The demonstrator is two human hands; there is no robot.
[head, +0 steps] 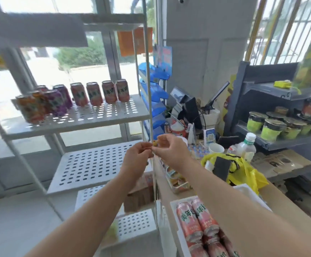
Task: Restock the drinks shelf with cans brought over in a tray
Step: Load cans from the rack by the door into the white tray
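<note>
Left hand (138, 154) and right hand (169, 147) close together, fingers curled, both pinching a small yellowish item (154, 143)

Tray cans (188, 220): "美年" legible, rest cut off. Shelf cans (94, 93): print too blurred. Counter card (210, 136): QR code only.

beyond and left of the left hand (139, 154) a tall window (45, 67) lets in bright daylight, with blurred greenery outside. past the right hand (169, 147) stands a grey wall (206, 43); further right, a barred window (290, 25) sits above a dark grey shelving unit (253, 86). a wooden counter (288, 210) runs under the right forearm; pale floor (11, 229) lies below the left.
</note>
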